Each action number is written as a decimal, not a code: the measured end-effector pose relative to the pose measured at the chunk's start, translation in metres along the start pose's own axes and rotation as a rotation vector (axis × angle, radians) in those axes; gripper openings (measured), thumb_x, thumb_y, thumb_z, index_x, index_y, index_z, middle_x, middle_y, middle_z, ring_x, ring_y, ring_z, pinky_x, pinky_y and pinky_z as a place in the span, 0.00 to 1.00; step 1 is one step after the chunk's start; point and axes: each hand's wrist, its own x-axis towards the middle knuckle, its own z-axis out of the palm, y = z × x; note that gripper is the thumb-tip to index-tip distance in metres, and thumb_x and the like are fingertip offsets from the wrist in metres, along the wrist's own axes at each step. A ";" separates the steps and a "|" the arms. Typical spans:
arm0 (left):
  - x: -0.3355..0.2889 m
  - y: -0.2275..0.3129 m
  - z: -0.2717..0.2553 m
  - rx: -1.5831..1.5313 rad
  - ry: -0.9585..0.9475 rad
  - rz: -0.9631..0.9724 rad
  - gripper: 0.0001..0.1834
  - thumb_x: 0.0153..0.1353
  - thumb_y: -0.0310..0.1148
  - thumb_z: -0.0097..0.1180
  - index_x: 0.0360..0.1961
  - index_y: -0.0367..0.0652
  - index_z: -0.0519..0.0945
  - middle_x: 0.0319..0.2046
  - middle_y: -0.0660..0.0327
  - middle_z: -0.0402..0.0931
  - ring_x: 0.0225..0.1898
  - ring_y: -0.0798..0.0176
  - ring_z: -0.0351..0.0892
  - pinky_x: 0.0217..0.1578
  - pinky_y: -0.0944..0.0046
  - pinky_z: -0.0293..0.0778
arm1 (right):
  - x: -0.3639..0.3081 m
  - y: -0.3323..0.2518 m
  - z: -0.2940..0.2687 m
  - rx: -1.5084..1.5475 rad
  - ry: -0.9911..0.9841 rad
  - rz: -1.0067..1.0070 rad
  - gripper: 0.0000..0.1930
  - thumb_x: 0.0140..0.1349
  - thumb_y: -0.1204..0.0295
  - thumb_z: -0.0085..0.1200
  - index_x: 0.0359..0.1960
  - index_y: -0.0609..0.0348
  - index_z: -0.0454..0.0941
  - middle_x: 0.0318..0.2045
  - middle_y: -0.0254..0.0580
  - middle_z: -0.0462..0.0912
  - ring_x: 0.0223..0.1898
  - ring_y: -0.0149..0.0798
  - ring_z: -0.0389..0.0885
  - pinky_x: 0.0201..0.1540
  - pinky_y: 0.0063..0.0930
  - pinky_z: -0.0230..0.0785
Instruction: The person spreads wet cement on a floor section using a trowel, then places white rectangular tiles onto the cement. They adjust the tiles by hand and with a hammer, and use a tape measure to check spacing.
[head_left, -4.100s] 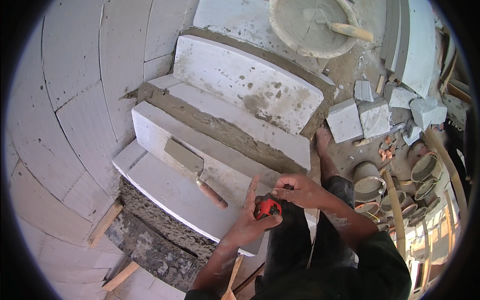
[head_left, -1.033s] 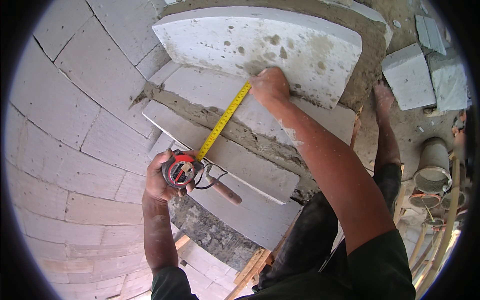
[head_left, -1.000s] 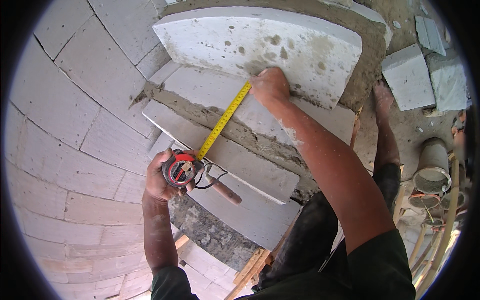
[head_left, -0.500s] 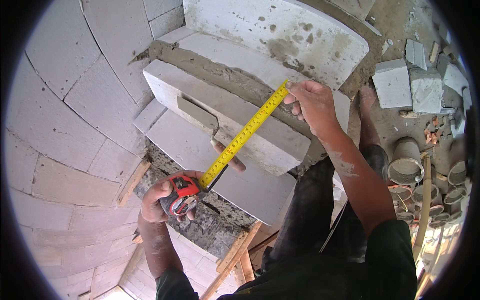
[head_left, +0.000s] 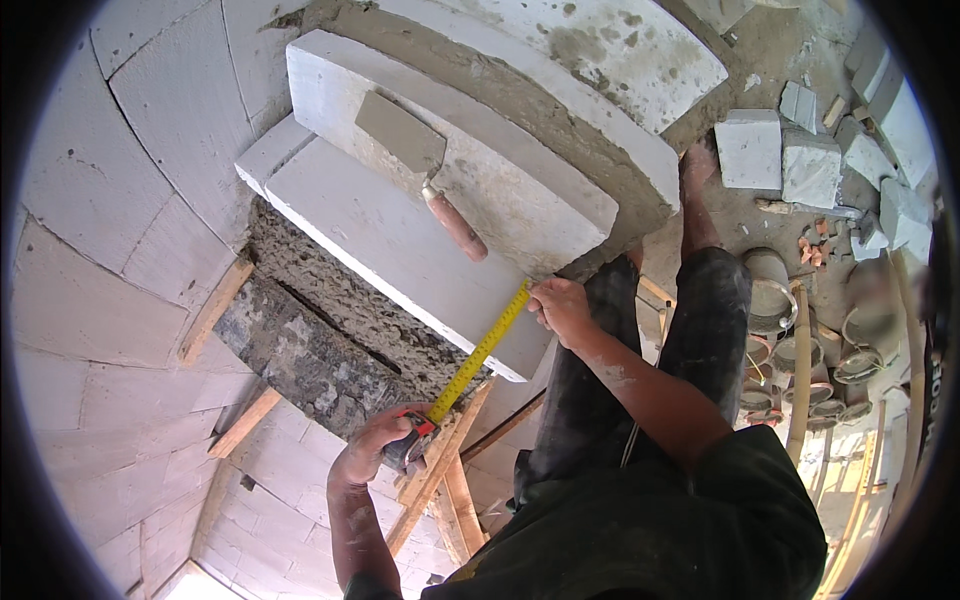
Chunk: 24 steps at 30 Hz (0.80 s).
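My left hand [head_left: 372, 447] is closed around the red and black case of a tape measure [head_left: 421, 424], beside a wooden prop below the ledge. From the case the yellow blade [head_left: 482, 350] runs up and to the right. My right hand [head_left: 562, 310] pinches the blade's free end over the near right part of a white block ledge [head_left: 400, 245]. Beyond it, a thick white block [head_left: 500, 170] lies on the ledge. A trowel with a wooden handle [head_left: 455, 222] rests across that block, untouched by either hand.
Rough concrete [head_left: 318, 315] and wooden props [head_left: 440, 470] lie below the ledge. A pale block wall [head_left: 130, 190] rises at left. Wet mortar [head_left: 480, 85] runs behind the block. Cut blocks [head_left: 748, 150], buckets [head_left: 768, 290] and a pole [head_left: 800, 370] stand at right.
Both hands have come nearer to me with the tape measure, the right also moving left. Less blade is out, and its end has gone from beyond the thick block to the ledge's near side.
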 end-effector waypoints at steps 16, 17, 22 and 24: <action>0.030 -0.041 -0.023 -0.094 -0.011 0.045 0.40 0.66 0.55 0.54 0.66 0.29 0.76 0.38 0.55 0.87 0.24 0.63 0.89 0.17 0.71 0.76 | 0.025 0.011 0.004 0.128 0.095 0.116 0.04 0.69 0.69 0.63 0.39 0.55 0.84 0.25 0.29 0.79 0.19 0.23 0.69 0.19 0.19 0.58; 0.030 -0.043 -0.021 -0.094 -0.005 0.050 0.40 0.66 0.55 0.54 0.66 0.29 0.76 0.38 0.55 0.87 0.24 0.62 0.89 0.17 0.71 0.76 | 0.025 0.012 0.005 0.123 0.109 0.107 0.04 0.69 0.69 0.63 0.39 0.55 0.84 0.25 0.29 0.79 0.19 0.23 0.69 0.19 0.19 0.58; 0.029 -0.042 -0.017 -0.117 -0.008 0.038 0.39 0.66 0.53 0.54 0.66 0.29 0.76 0.37 0.55 0.86 0.25 0.63 0.88 0.18 0.71 0.75 | 0.025 0.012 0.005 0.120 0.123 0.105 0.05 0.69 0.69 0.63 0.41 0.55 0.85 0.25 0.29 0.79 0.20 0.23 0.69 0.19 0.19 0.59; 0.028 -0.040 -0.016 -0.128 -0.003 0.038 0.36 0.67 0.50 0.53 0.66 0.32 0.76 0.31 0.58 0.86 0.25 0.67 0.88 0.19 0.73 0.73 | 0.026 0.012 0.004 0.096 0.117 0.104 0.06 0.69 0.69 0.63 0.42 0.56 0.85 0.25 0.29 0.80 0.20 0.23 0.70 0.19 0.19 0.59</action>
